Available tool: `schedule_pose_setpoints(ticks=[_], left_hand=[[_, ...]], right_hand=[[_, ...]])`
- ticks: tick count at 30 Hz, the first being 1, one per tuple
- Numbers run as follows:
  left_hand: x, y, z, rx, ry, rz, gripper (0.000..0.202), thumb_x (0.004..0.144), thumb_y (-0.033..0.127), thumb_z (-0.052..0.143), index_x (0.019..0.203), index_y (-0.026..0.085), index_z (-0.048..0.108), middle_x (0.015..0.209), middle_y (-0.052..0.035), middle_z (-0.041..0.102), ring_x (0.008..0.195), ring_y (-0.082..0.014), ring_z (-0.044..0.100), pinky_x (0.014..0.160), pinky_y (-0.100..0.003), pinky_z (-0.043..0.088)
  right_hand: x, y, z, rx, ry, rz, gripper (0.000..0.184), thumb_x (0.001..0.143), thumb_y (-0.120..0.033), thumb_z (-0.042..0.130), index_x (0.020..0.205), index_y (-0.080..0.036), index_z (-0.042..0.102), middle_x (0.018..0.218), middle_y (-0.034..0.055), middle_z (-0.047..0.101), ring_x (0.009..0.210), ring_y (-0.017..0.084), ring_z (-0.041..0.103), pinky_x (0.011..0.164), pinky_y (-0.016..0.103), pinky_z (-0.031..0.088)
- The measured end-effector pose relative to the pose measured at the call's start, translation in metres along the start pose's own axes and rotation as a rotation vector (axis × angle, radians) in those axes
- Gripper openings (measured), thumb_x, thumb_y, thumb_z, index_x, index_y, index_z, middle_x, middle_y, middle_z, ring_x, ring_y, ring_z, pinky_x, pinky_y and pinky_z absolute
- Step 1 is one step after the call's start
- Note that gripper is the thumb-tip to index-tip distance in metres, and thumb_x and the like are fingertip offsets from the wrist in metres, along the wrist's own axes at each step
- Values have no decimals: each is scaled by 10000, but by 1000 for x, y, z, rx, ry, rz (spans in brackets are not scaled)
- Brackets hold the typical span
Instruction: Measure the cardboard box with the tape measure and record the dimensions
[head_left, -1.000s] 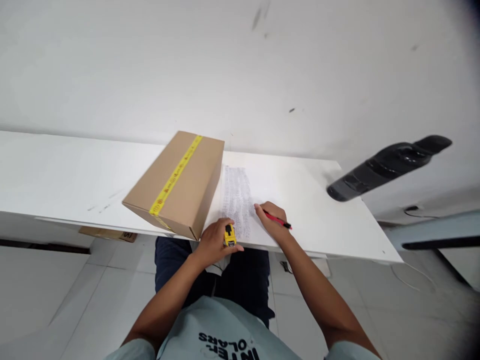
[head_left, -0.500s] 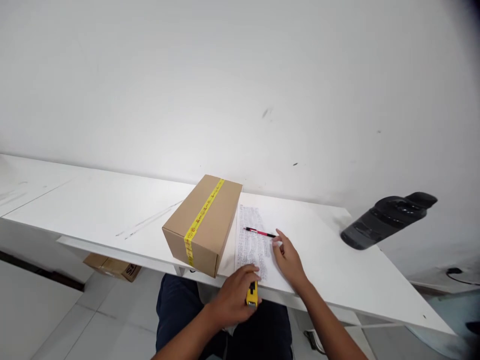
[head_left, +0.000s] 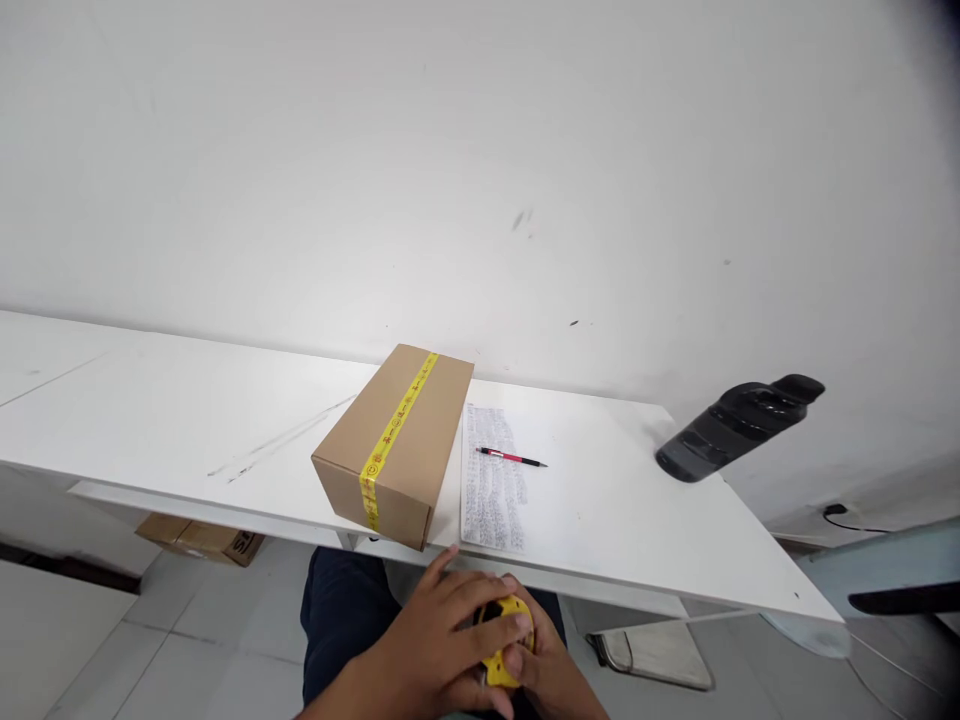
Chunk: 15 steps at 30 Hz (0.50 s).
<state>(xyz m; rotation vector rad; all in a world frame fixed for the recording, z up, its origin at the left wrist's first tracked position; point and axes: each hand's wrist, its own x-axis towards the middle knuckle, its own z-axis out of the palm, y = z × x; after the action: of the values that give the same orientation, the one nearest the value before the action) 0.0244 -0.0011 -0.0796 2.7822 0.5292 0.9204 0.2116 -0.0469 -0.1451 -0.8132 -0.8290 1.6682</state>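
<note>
I have left hand [head_left: 439,637] and right hand [head_left: 551,668] clamped around the yellow tape measure [head_left: 496,671]; I'd grip firmly, evenly.

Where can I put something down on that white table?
Bare room: left of the cardboard box, and between the paper and black bottle. Crowded: where box and paper sit close, with the pen on the paper, and in front of the white table, where the left hand and right hand hold the yellow tape measure.
</note>
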Motion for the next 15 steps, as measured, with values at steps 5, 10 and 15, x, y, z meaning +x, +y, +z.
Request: schedule_pose_setpoints(ticks=[5,10,15], left_hand=[[-26,2,-30,-12,94,25,527,954,572,596,1424,338,541,1345,-64,717,1120,-160,720,1215,-400,424],[-61,-21,-71,-104,691,-230,218,1008,321,613,1202,343,711,974,-1,797,828,-176,754,847,-373,645],[-59,-100,-133,-471,1477,-599,249,802,439,859,929,271,725,798,48,707,604,-68,606,688,-247,614]], right_hand=[[-1,-25,22,-166,-156,71,611,597,-540,958,987,-236,598,770,-43,579,615,85,494,567,194,440],[13,-62,47,-383,76,-158,525,660,-508,925,988,-248,609,806,-9,681,655,150,622,581,247,532],[47,-89,57,-476,509,-673,560,739,-461,883,1193,-244,637,1143,96,724,960,244,724,796,366,634]])
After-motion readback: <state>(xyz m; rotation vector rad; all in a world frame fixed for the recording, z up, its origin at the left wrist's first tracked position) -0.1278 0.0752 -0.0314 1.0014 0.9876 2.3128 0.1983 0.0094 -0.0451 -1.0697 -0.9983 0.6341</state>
